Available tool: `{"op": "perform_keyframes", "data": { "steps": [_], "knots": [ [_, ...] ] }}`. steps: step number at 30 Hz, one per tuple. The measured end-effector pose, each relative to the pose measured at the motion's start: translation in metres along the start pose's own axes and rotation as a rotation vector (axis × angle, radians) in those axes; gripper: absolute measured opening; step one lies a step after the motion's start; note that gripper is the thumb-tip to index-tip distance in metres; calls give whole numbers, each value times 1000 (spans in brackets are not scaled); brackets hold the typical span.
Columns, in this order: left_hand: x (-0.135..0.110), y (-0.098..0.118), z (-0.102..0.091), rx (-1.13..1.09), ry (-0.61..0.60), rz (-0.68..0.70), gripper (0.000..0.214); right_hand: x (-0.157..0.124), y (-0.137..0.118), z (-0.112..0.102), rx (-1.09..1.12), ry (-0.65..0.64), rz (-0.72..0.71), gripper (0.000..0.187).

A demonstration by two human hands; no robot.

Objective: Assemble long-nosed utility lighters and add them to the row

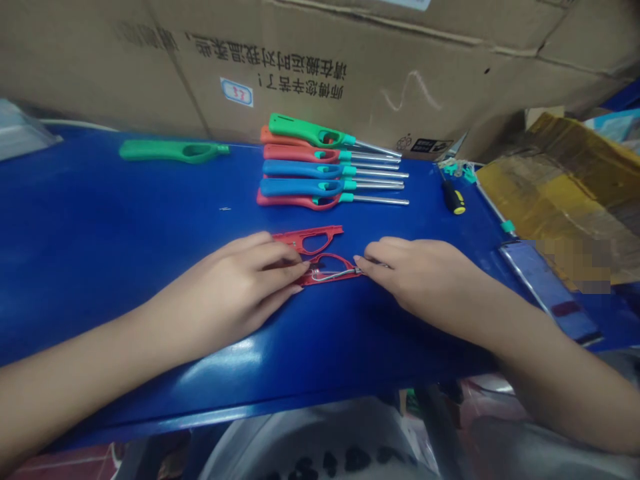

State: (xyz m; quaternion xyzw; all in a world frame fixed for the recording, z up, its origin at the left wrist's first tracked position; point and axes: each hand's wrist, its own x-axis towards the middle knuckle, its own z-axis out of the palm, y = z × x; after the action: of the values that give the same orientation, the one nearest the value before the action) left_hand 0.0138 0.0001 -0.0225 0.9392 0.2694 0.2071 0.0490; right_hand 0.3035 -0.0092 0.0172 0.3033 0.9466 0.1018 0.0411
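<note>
Red casing half [327, 280] lies crosswise — left grip [250, 277] clamped on its left end, right grip [407, 267] pinching its right tip

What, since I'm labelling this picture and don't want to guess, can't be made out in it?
All in the head view:
Near red shell, left end: hidden by the left hand.
Its right end: covered by the right hand.
Far red shell, left end: hidden by the left hand.
Pale slivers: too small to identify.
Phone screen: too blurred to read.
Pale object: cut off by the left edge.
</note>
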Motion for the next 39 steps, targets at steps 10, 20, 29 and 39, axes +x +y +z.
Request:
{"op": "perform_keyframes", "data": {
  "steps": [10, 20, 29, 39],
  "knots": [
    [0, 0, 1, 10, -12, -2, 29, 1, 0, 3, 423, 61, 157, 27],
    [-1, 2, 2, 28, 13, 13, 28, 19, -3, 14, 712, 83, 212, 18],
    [1, 4, -3, -13, -19, -14, 28, 18, -4, 10, 710, 11, 223, 15],
    [5, 7, -2, -9, -130, -63, 32, 17, -7, 8, 607, -16, 228, 12]
  ]
}}
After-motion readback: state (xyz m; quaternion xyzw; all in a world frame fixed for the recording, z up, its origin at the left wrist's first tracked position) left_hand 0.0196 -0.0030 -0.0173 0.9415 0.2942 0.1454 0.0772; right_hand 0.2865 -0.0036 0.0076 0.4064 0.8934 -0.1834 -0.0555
